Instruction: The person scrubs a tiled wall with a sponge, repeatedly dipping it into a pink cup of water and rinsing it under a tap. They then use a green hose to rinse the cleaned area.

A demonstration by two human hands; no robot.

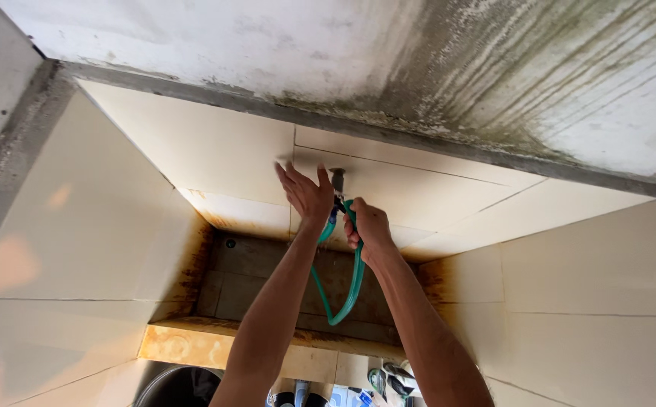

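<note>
Gripping the green hose (354, 279) mid-frame w/ the right hand (368, 228), just under the tap (337, 182) on the tiled wall (200, 143). Left hand (305, 192) open, fingers spread, prob touching the tile. Hose loops down into the basin (268, 279).

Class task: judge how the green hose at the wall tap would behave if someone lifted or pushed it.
The hose is probably floppy: it hangs in a loose loop below the tap. It seems light, since the right hand alone holds it up. Released, it would likely swing rather than hold its shape.
</note>
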